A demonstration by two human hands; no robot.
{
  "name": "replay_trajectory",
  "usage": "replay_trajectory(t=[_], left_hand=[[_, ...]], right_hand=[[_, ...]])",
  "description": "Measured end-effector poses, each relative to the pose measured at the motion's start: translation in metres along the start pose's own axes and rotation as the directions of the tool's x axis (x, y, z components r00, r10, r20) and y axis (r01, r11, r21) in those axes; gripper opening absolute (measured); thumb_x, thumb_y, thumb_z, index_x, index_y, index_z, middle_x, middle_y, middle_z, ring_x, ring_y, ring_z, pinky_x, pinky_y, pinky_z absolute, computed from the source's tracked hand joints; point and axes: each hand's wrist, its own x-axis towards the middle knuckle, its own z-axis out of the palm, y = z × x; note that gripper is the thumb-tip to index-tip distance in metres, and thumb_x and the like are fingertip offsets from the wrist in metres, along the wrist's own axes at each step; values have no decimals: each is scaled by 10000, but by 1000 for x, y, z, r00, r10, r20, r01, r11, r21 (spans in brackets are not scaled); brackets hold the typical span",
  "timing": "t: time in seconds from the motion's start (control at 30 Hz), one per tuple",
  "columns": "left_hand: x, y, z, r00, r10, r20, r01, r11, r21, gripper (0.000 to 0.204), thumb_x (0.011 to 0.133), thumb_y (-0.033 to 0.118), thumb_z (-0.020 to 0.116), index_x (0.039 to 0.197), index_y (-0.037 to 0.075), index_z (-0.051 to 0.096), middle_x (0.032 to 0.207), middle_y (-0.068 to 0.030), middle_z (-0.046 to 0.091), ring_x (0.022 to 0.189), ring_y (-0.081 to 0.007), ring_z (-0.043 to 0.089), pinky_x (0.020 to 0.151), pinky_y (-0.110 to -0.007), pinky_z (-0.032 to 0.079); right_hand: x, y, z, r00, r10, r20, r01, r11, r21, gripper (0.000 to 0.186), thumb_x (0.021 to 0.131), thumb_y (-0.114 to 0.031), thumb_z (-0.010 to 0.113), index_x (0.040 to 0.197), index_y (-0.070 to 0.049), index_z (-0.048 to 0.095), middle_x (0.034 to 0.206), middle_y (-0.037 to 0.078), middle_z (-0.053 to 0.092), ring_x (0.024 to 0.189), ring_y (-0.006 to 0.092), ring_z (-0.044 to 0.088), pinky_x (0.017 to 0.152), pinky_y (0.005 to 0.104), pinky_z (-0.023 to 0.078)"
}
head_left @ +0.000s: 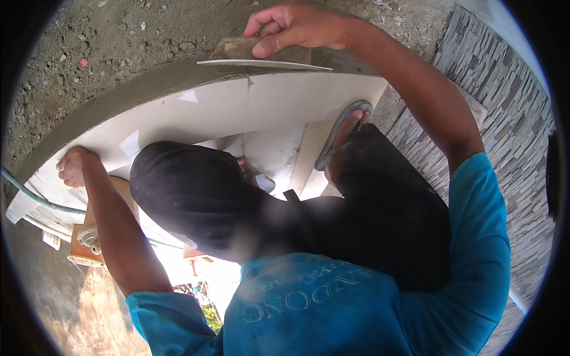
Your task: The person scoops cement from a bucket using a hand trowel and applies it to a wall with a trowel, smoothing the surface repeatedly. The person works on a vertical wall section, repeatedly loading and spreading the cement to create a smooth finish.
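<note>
My right hand (285, 29) grips a thin, flat tan plate (300, 54) with a pale long edge, held against a curved band of grey wet-looking mortar (148, 86) along the top of a white board (237, 104). My left hand (74, 166) has its fingers curled on the left part of that board, near its upper edge. Small white patches (189, 97) mark the board's face. My bent legs in dark trousers are below the board, and a sandalled foot (350, 121) rests against it at the right.
Rough gravelly ground (89, 41) lies beyond the curved edge. A stacked-stone patterned wall (475, 71) runs down the right. A green hose (41, 202) crosses the lower left, near an orange object with a metal fitting (89, 240). Bright daylight shows below my legs.
</note>
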Motion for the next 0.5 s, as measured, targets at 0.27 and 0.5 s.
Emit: replay_trajectory(t=[0.27,0.5], left_hand=[[-6,9,-8,999,-28,17,28,999,-39,552,1052,362,240,1292,-37,536,1359,-241,509,1309,-361,460,1086,-482,389],[-7,8,-8,999,-41,7,42,995,-90,548,1054,374,247,1284,-29,539,1346,-241,511,1306,-368,456,1081,-487,390]], right_hand=[[43,49,-31,998,55,-33,-58,996,-70,471,872,-311,791,1238,-73,617,1156,67,695,1037,162,604,896,341,474],[16,10,-1,995,74,60,-66,988,-137,545,832,-372,792,1248,-72,610,1111,71,682,1070,188,612,930,357,452]])
